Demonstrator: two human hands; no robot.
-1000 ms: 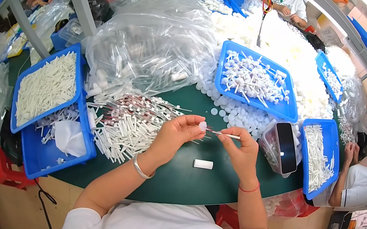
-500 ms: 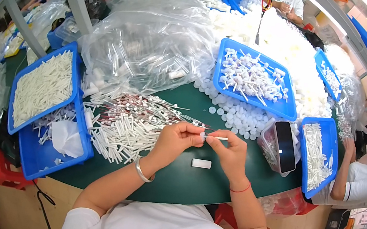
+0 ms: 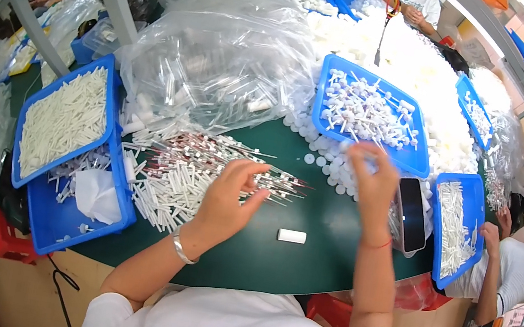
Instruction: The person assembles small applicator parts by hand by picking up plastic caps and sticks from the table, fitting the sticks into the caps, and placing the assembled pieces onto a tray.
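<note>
My left hand is over the near edge of a heap of short white sticks, its thumb and forefinger apart with nothing visible between them. Behind those sticks lie thin dark-red rods with small white pieces. My right hand reaches forward over the translucent white round caps, just short of a blue tray of capped white sticks. Motion blurs its fingertips, so whether they pinch anything cannot be made out. A white cylinder lies alone on the green table.
A phone leans on a clear tub right of my right hand. Blue trays of white sticks stand at left and right. Large clear plastic bags cover the back left. Co-workers sit at right and far side.
My hands have parted. The right moved forward and right toward the caps and tray; the left drew back left and opened. The small capped stick no longer shows between them.
</note>
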